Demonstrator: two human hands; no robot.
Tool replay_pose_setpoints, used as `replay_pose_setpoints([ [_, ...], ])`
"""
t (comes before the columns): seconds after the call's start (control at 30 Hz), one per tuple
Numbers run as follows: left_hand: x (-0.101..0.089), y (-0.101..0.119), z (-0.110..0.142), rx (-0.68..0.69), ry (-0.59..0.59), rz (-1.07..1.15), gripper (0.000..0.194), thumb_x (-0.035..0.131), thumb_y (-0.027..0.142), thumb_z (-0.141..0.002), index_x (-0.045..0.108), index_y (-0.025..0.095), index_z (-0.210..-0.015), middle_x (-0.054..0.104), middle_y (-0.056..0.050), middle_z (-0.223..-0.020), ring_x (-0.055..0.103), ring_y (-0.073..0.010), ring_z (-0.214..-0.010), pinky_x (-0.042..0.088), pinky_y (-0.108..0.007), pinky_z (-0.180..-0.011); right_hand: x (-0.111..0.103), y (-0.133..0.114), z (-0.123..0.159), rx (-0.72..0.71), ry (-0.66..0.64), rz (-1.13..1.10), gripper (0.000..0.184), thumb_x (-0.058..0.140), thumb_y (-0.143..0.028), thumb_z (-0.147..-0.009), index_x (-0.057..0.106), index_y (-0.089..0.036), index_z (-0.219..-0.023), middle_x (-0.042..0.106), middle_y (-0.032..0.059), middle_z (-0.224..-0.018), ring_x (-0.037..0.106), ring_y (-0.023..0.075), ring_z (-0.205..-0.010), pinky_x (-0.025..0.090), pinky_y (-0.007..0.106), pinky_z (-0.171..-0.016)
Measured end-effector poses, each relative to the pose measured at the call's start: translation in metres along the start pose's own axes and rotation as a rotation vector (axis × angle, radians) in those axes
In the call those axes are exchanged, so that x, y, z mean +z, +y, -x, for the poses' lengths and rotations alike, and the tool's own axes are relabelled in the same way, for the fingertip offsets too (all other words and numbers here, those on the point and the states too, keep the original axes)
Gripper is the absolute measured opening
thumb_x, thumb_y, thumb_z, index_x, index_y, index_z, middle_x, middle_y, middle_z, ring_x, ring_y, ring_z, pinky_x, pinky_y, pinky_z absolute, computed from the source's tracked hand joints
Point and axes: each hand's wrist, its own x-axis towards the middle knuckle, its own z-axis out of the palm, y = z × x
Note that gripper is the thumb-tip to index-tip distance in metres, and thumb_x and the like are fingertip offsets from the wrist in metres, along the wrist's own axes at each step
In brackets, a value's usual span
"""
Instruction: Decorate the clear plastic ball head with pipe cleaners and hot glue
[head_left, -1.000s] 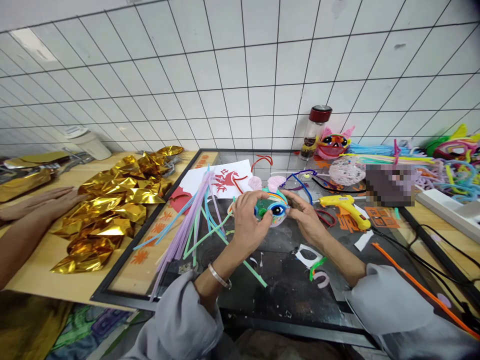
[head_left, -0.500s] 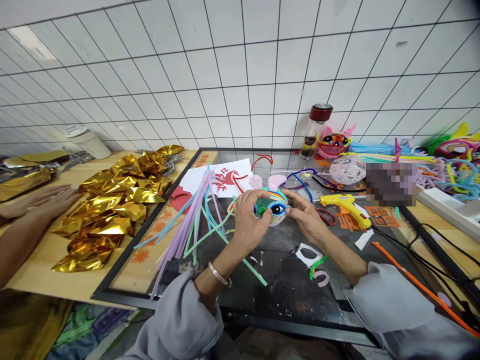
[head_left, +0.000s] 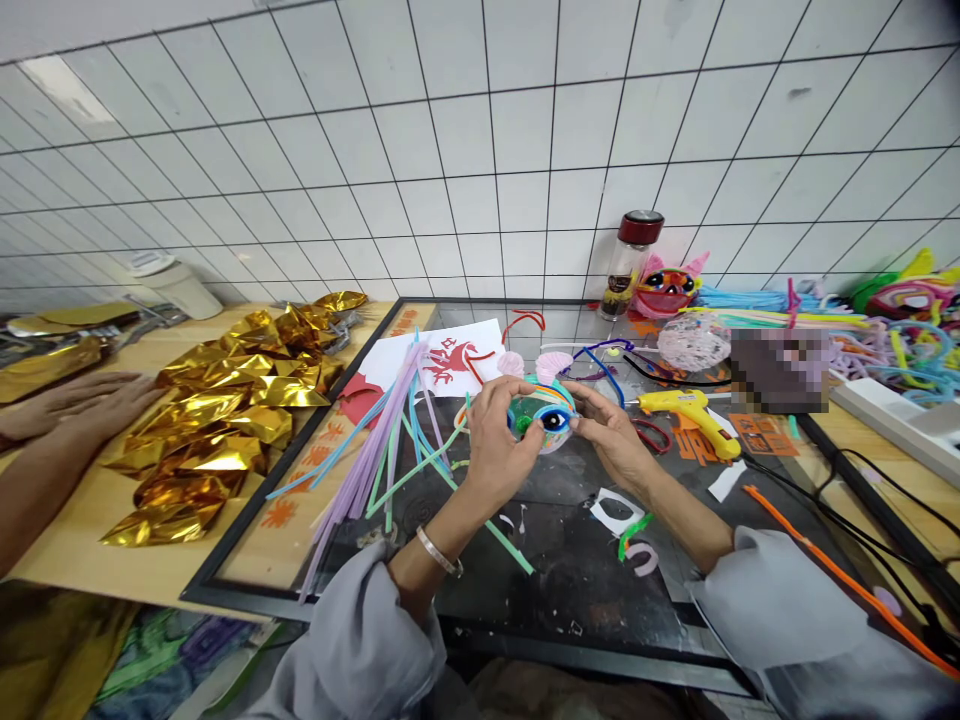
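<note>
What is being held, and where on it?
The colourful eyed craft head: left hand across one side, right hand at the other, near the blue-rimmed eye.

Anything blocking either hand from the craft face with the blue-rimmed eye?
Nothing visible. Left hand and right hand are both touching the craft face. The purple stems lie left of the left hand and the yellow glue gun right of the right, neither in between.
</note>
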Motion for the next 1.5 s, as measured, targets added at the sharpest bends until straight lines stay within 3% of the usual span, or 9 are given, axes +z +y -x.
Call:
replay_pose_setpoints([
  [0.6, -0.0013, 0.0015, -0.0007, -0.004, -0.02, -0.037, 0.031, 0.058, 0.011, -0.071, 0.056, 0.022, -0.1, 0.064, -0.005, -0.109, 0.057, -0.0243, -0.112, 0.039, -0.042, -0.099, 0.0009, -0.002, 0.001, -0.002, -0.017, 0.016, 0.051, 0.079, -0.034, -0.064, 0.067, -0.027, -0.113, 0.072, 0.0041, -0.113, 0.062, 0.025, -0.109, 0.049, 0.039, -0.09],
  [1.5, 0.0014, -0.0016, -0.0011, 0.011, 0.005, -0.021, 0.03, 0.058, 0.012, -0.071, 0.055, 0.021, -0.099, 0.064, -0.005, -0.107, 0.057, -0.0237, -0.11, 0.041, -0.041, -0.098, -0.0024, 0.0032, -0.001, -0.013, -0.014, -0.013, 0.049, 0.08, -0.032, -0.064, 0.068, -0.028, -0.111, 0.071, 0.003, -0.115, 0.061, 0.0232, -0.109, 0.045, 0.039, -0.096],
])
